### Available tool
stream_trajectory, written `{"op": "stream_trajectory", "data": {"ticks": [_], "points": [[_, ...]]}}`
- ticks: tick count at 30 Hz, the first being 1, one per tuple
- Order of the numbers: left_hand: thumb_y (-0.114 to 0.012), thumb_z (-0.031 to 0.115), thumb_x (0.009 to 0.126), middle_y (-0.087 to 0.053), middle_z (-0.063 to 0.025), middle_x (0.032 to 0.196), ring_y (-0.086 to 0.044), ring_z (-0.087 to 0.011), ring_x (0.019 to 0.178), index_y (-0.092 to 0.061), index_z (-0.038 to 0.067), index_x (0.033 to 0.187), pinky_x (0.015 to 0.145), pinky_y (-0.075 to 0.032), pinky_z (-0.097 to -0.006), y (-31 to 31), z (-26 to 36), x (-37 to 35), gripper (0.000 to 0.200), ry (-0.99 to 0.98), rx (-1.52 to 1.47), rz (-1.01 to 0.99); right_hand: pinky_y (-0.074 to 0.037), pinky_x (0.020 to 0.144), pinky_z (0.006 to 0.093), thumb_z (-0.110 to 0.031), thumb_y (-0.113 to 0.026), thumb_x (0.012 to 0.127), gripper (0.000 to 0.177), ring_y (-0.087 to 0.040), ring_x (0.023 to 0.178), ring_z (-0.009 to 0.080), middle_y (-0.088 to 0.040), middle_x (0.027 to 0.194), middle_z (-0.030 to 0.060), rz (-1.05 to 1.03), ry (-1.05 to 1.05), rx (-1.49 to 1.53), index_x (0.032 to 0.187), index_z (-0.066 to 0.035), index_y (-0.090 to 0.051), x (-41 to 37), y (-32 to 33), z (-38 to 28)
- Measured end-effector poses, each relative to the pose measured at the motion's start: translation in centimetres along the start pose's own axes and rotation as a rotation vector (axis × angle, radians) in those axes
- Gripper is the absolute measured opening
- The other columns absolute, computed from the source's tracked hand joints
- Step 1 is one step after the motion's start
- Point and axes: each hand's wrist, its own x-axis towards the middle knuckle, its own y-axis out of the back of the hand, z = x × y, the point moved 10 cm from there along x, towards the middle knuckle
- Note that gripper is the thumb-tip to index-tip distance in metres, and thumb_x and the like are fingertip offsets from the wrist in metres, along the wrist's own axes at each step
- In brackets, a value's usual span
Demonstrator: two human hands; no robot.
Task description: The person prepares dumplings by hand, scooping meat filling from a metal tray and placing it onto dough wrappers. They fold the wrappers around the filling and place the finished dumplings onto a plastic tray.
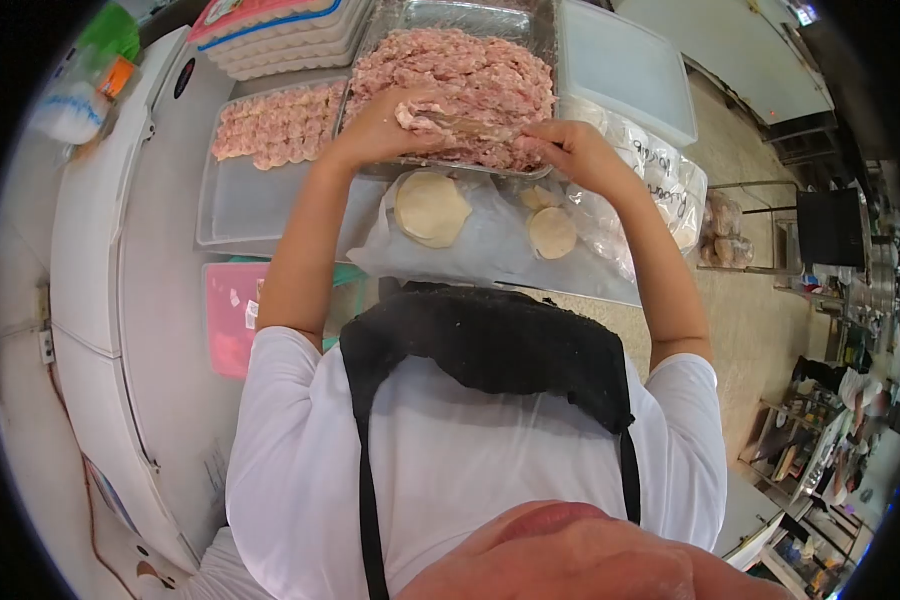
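My left hand (378, 130) is curled at the front left of a clear tub (515, 172) of ground meat (450, 70). A small dumpling (416, 113) with pinkish meat sits in its fingers; the wrapper is mostly hidden. My right hand (580, 152) pinches the end of a thin flat spatula (495, 130), whose blade points left over the meat toward my left hand. Below the tub, a stack of round dumpling wrappers (430, 208) and a smaller stack (552, 232) lie on white paper (490, 255).
Filled dumplings (280, 122) stand in rows on a tray (260, 210) at left. Stacked containers (280, 40) rise behind it. A translucent lid (625, 70) and plastic packs (670, 180) lie at right. A pink lid (232, 320) is below the tray. A white freezer (90, 250) borders the left.
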Motion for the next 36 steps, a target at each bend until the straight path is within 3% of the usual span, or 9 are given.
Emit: {"op": "stream_trajectory", "data": {"ticks": [5, 11, 14, 17, 20, 23, 25, 32, 36], "points": [[-0.077, 0.027, 0.074, -0.065, -0.0140, 0.107, -0.063, -0.0206, 0.096, -0.064, 0.003, 0.109, 0.084, -0.048, -0.0301, -2.1, -5.3, 0.1, 0.045, 0.388, -0.082, -0.009, -0.051, 0.068, 0.0416, -0.027, -0.058, 0.091, 0.023, -0.063, 0.080, 0.0337, -0.065, 0.088, 0.0114, 0.291, 0.161, -0.326, 0.099, -0.010, -0.069, -1.1, 2.1, -4.6], [-0.073, 0.033, 0.077, -0.064, -0.0120, 0.109, -0.065, -0.0174, 0.083, -0.060, 0.008, 0.116, 0.076, -0.050, -0.0296, -1.3, -4.0, -0.2, 0.048, 0.169, 0.256, 0.198, -0.050, 0.074, 0.0419, -0.033, -0.054, 0.092, 0.030, -0.062, 0.090, 0.0351, -0.066, 0.099, 0.0156, 0.054, -0.147, -0.451, 0.106, -0.010, -0.068, -0.7, 0.2, 4.6], [-0.074, 0.032, 0.075, -0.062, -0.0110, 0.113, -0.062, -0.0200, 0.097, -0.058, 0.011, 0.119, 0.087, -0.047, -0.0323, -1.6, -1.6, -0.7, 0.052, 0.426, -0.018, 0.012, -0.050, 0.077, 0.0364, -0.032, -0.057, 0.092, 0.033, -0.065, 0.087, 0.0276, -0.069, 0.096, 0.0131, 0.074, -0.133, -0.227, 0.112, -0.008, -0.067, -2.4, 3.1, 5.0], [-0.075, 0.032, 0.073, -0.062, -0.0110, 0.114, -0.059, -0.0225, 0.105, -0.061, 0.010, 0.115, 0.094, -0.044, -0.0340, -0.6, 4.2, 0.5, 0.050, -0.094, 0.042, 0.105, -0.048, 0.078, 0.0293, -0.030, -0.059, 0.093, 0.038, -0.061, 0.085, 0.0151, -0.071, 0.096, 0.0096, 0.010, -0.238, 0.250, 0.118, -0.002, -0.062, -3.8, 4.8, 2.4], [-0.077, 0.030, 0.071, -0.063, -0.0116, 0.113, -0.059, -0.0240, 0.105, -0.063, 0.008, 0.110, 0.093, -0.044, -0.0342, -2.4, 4.9, 1.4, 0.047, -0.013, 0.034, -0.095, -0.048, 0.074, 0.0296, -0.031, -0.057, 0.094, 0.038, -0.060, 0.083, 0.0130, -0.070, 0.101, 0.0102, 0.004, 0.125, 0.148, 0.119, -0.002, -0.062, -2.4, 0.9, 0.0], [-0.077, 0.028, 0.072, -0.064, -0.0132, 0.108, -0.061, -0.0238, 0.101, -0.064, 0.005, 0.108, 0.091, -0.045, -0.0334, -2.2, 2.3, 1.5, 0.045, -0.095, 0.285, 0.082, -0.049, 0.067, 0.0372, -0.030, -0.060, 0.091, 0.032, -0.063, 0.074, 0.0247, -0.066, 0.089, 0.0098, 0.069, 0.119, -0.167, 0.111, -0.005, -0.066, -2.1, 3.6, -0.8], [-0.076, 0.028, 0.073, -0.064, -0.0150, 0.110, -0.061, -0.0245, 0.103, -0.063, 0.003, 0.110, 0.092, -0.045, -0.0337, -2.2, -0.4, 1.4, 0.046, 0.060, 0.105, 0.095, -0.050, 0.065, 0.0401, -0.028, -0.060, 0.090, 0.025, -0.061, 0.076, 0.0334, -0.060, 0.079, 0.0116, 0.208, 0.132, -0.372, 0.103, -0.009, -0.067, -2.8, 5.4, -3.1], [-0.076, 0.025, 0.075, -0.064, -0.0163, 0.112, -0.062, -0.0230, 0.098, -0.062, 0.000, 0.111, 0.091, -0.045, -0.0316, -0.7, 2.0, 0.0, 0.046, -0.037, 0.202, 0.233, -0.050, 0.074, 0.0350, -0.025, -0.059, 0.091, 0.028, -0.064, 0.084, 0.0296, -0.066, 0.095, 0.0150, 0.154, 0.078, -0.188, 0.108, -0.003, -0.065, -2.7, 6.5, -2.9], [-0.075, 0.019, 0.075, -0.065, -0.0142, 0.110, -0.062, -0.0228, 0.098, -0.062, 0.003, 0.113, 0.091, -0.045, -0.0317, 0.2, 3.6, -0.4, 0.044, -0.019, -0.012, 0.141, -0.049, 0.079, 0.0354, -0.023, -0.058, 0.093, 0.029, -0.064, 0.091, 0.0305, -0.066, 0.100, 0.0165, 0.112, 0.133, -0.131, 0.110, -0.001, -0.064, -2.6, 4.8, -6.0]]}}
